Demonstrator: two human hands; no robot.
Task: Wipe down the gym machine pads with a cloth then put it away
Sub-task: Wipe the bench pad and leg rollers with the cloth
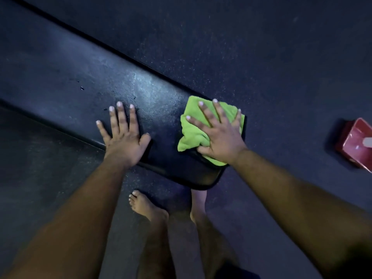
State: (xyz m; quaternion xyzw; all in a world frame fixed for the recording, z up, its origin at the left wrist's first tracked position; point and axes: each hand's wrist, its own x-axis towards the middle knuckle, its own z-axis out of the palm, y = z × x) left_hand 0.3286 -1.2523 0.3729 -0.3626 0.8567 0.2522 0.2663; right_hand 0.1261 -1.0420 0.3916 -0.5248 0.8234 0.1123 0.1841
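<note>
No logos or writing I can read anywhere, the lighting's pretty dim. The long black bench pad (84, 81) runs diagonally from the upper left down to a rounded end near the person's bare feet (148, 205). The green cloth (193, 127) is bunched up right at that near end of the pad, and the right hand (218, 135) is flat on top of it, fingers splayed wide, pressing it into the vinyl. The left hand (122, 137) is just beside it on the bare pad, also flat with fingers spread, palm near the pad's closer edge, holding nothing. Off on the right, on the dark speckled floor (261, 57), sits a red container (357, 144) cut off by the frame edge, with something pale at its top; can't tell what's inside. Nothing sits between the hands and the pad.
</note>
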